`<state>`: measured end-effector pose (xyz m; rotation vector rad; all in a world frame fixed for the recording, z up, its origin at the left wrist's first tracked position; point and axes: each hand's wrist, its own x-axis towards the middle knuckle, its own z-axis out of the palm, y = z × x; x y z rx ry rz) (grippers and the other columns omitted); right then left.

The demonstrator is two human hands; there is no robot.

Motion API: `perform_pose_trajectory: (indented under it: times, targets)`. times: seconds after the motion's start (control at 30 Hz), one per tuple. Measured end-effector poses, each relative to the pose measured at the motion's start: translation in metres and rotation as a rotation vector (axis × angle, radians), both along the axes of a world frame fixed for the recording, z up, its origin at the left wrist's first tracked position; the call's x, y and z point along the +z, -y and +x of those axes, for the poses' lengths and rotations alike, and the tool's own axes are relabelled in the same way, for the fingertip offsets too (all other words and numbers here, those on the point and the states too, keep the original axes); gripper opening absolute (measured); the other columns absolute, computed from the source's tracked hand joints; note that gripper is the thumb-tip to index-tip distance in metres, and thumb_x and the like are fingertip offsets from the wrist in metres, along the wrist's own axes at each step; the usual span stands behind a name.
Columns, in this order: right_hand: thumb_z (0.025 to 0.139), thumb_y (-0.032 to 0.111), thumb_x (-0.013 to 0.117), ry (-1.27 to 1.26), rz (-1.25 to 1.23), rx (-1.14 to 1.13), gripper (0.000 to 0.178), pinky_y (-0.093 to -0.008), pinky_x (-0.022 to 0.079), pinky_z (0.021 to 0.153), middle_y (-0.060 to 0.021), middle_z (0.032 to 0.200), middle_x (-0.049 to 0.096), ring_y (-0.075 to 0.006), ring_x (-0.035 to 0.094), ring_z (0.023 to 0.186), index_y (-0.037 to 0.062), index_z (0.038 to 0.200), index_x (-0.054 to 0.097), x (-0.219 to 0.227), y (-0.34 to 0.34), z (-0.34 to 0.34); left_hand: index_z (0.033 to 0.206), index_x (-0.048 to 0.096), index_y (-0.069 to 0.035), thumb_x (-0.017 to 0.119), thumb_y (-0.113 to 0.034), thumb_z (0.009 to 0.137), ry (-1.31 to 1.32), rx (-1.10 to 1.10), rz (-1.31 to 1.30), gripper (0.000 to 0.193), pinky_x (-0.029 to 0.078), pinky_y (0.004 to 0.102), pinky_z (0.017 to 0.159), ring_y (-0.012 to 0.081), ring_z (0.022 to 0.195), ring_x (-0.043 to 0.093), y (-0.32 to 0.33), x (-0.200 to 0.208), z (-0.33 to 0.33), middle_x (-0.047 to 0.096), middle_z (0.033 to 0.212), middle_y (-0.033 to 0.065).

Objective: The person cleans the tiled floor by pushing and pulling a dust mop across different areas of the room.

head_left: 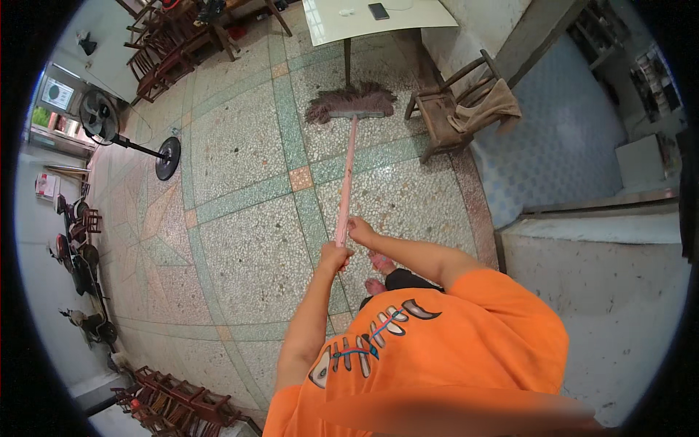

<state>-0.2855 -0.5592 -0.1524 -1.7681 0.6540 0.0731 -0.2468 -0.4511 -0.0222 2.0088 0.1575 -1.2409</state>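
A mop [348,167] with a long pink handle reaches away from me across the speckled floor. Its wide brown fringed head [358,100] lies flat beside a leg of the white table and near a wooden chair. My left hand [336,256] is wrapped round the near end of the handle. Just ahead of it and to the right, my right hand [360,231] is closed on the handle as well. The fingers of both hands are partly hidden by the grip.
A wooden chair [440,116] with a brown cloth stands right of the mop head. The white table [378,25] carries a phone. At left stand a floor fan [169,156] and a motorbike [84,269]. Wooden chairs are stacked far left [156,62] and near left [182,397].
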Motion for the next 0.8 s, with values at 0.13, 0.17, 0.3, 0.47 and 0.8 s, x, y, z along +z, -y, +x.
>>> perform_pose_trajectory:
  times: [0.13, 0.17, 0.3, 0.47, 0.8]
  targets:
    - [0.066, 0.011, 0.055, -0.004, -0.315, 0.272, 0.032, -0.0389, 0.044, 0.07, -0.0207, 0.084, 0.057, -0.036, 0.055, 0.083, -0.0015, 0.095, 0.053, 0.069, -0.018, -0.014, 0.075, 0.051, 0.002, 0.064, -0.008, 0.063, 0.109, -0.281, 0.127, 0.021, 0.04, 0.031, 0.034, 0.018, 0.038, 0.051, -0.049, -0.004, -0.018, 0.054, 0.053, 0.0109]
    - [0.066, 0.011, 0.055, 0.002, -0.315, 0.268, 0.032, -0.0389, 0.044, 0.07, -0.0207, 0.084, 0.057, -0.036, 0.055, 0.083, -0.0015, 0.095, 0.053, 0.068, -0.023, -0.019, 0.078, 0.05, 0.003, 0.064, -0.009, 0.062, 0.171, -0.349, 0.161, 0.025, 0.041, 0.0318, 0.035, 0.0192, 0.039, 0.052, -0.065, -0.004, -0.024, 0.055, 0.055, 0.0121]
    - [0.063, 0.013, 0.061, -0.016, -0.564, 0.583, 0.034, -0.0433, 0.043, 0.073, -0.0199, 0.093, 0.054, -0.0351, 0.052, 0.09, -0.0009, 0.094, 0.055, 0.075, -0.055, -0.026, 0.081, 0.052, 0.002, 0.062, -0.009, 0.062, 0.267, -0.387, 0.153, 0.024, 0.042, 0.0318, 0.037, 0.0204, 0.041, 0.054, -0.136, 0.015, -0.054, 0.055, 0.055, 0.0139]
    - [0.062, 0.012, 0.061, -0.135, -0.534, 0.898, 0.029, -0.0454, 0.043, 0.071, -0.0166, 0.091, 0.051, -0.032, 0.051, 0.088, 0.0029, 0.089, 0.054, 0.09, -0.099, -0.01, 0.095, 0.052, 0.001, 0.063, -0.018, 0.06, 0.243, -0.399, 0.317, 0.041, 0.044, 0.0421, 0.071, 0.0364, 0.083, 0.057, -0.211, 0.071, -0.092, 0.058, 0.085, 0.0241]
    - [0.064, 0.008, 0.055, 0.135, -0.381, 1.661, 0.031, -0.043, 0.041, 0.077, -0.0182, 0.096, 0.051, -0.033, 0.049, 0.093, 0.0026, 0.095, 0.052, 0.044, -0.167, 0.003, 0.101, 0.054, -0.002, 0.057, -0.036, 0.073, 0.096, -0.351, 0.478, 0.044, 0.044, 0.0403, 0.074, 0.0355, 0.088, 0.056, -0.293, 0.104, -0.111, 0.059, 0.091, 0.0216]
